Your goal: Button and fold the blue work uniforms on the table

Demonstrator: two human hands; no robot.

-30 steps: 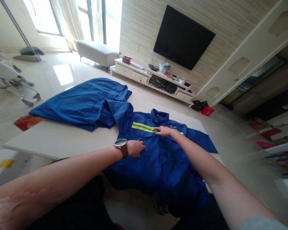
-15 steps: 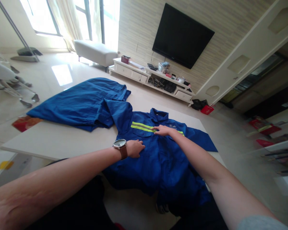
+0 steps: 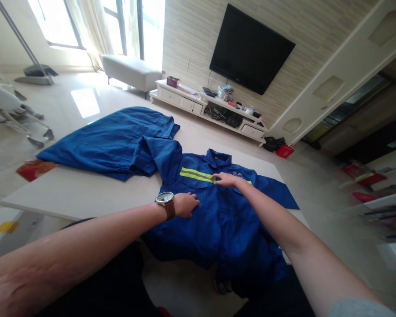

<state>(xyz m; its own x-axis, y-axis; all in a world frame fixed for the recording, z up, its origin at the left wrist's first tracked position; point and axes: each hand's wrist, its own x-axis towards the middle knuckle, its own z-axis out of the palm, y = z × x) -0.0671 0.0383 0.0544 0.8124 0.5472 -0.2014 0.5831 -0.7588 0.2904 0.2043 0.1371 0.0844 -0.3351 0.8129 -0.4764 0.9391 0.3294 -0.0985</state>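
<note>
A blue work jacket [image 3: 198, 229] with a yellow-and-grey reflective stripe [image 3: 196, 175] lies front up, its collar pointing away from me and its lower part hanging over the near table edge. My left hand [image 3: 185, 204], with a watch [image 3: 165, 199] on the wrist, rests flat on the left chest of the jacket, fingers stretched out. At the front opening, by the inner end of the stripe, my right hand [image 3: 226, 180] touches the cloth. Its index finger and thumb are bent with a small gap between them, and no cloth is visibly pinched there.
Another blue garment [image 3: 108, 141] is spread over the left of the white table [image 3: 95, 193], touching the jacket's sleeve. Beyond stand a TV cabinet [image 3: 176, 97] with small items and a white bench [image 3: 132, 72]. A red bag [image 3: 284, 151] is on the floor.
The index finger of my right hand has drawn slightly back to the right along the stripe and bent more. My left hand and the garments have stayed put.
</note>
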